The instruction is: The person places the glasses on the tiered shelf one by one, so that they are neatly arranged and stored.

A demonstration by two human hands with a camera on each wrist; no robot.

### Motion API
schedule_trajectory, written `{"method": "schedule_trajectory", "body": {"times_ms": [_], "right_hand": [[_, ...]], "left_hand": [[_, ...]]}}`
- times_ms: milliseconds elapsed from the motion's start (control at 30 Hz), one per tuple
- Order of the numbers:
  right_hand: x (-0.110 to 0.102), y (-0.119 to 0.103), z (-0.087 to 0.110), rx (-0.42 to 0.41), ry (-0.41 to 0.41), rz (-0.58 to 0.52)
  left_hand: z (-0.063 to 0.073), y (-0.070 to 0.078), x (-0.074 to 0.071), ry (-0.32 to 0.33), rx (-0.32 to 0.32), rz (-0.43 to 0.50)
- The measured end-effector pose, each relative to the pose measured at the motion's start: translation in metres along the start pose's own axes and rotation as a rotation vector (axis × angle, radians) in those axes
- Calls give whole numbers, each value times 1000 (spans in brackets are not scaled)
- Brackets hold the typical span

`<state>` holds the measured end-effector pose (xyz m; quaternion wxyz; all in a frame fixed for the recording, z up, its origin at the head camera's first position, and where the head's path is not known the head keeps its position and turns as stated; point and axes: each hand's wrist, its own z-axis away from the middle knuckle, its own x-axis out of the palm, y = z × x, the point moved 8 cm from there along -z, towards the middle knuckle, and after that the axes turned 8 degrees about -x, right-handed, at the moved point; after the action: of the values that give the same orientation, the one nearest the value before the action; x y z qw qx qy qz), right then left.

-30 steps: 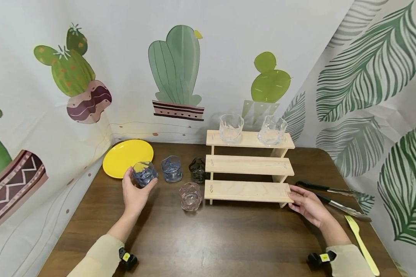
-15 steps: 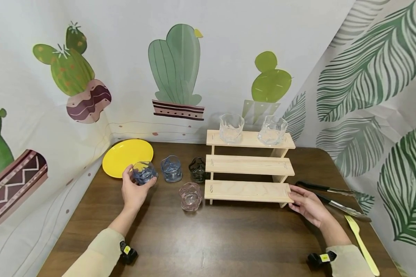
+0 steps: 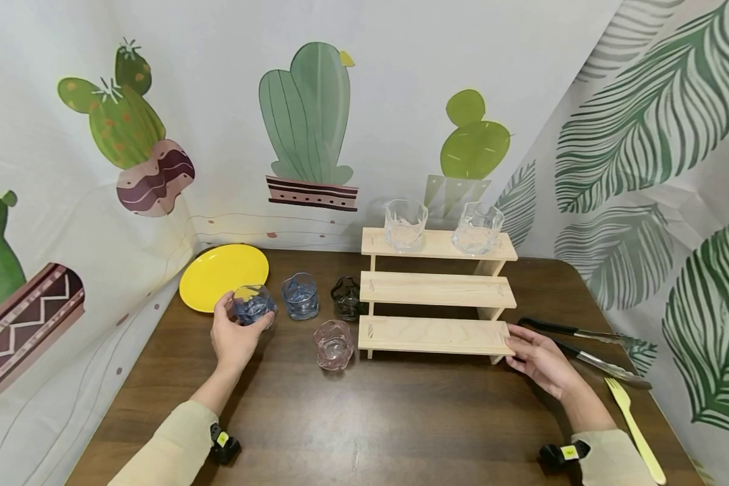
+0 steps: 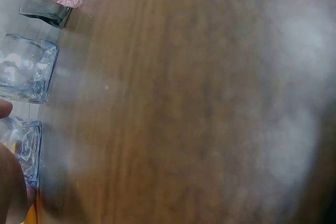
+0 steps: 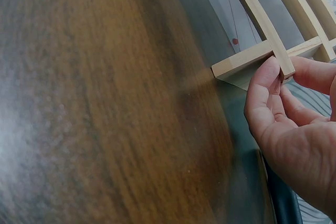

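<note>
Glass (image 3: 253,307) in left grip (image 3: 234,339) — partly hidden, table (image 3: 364,425) contact unclear.

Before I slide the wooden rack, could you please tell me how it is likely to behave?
The wooden rack should probably feel stiff, being made of flat boards. Its thin, open build suggests it is fairly light. Sudden pushes might topple the two clear glasses on its top shelf.

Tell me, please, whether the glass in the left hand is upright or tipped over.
Upright: in the head view, the blue glass in the left hand has its open rim at the top and its base below.
</note>
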<state>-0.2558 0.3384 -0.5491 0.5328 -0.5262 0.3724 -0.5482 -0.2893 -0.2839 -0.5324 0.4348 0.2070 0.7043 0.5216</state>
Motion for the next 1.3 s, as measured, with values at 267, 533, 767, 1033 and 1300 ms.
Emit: {"method": "schedule_trajectory", "body": {"times_ms": [267, 533, 767, 1033, 1300], "right_hand": [[0, -1, 0, 0, -1, 18], [1, -1, 1, -2, -4, 16], [1, -2, 0, -4, -5, 14], [0, -1, 0, -2, -3, 4], [0, -1, -1, 3, -3, 7]], "left_hand": [[1, -1, -3, -4, 5, -1], [6, 17, -14, -5, 61, -4], [13, 55, -26, 4, 202, -15], [33, 101, -18, -80, 310, 15], [60, 147, 16, -192, 417, 54]]}}
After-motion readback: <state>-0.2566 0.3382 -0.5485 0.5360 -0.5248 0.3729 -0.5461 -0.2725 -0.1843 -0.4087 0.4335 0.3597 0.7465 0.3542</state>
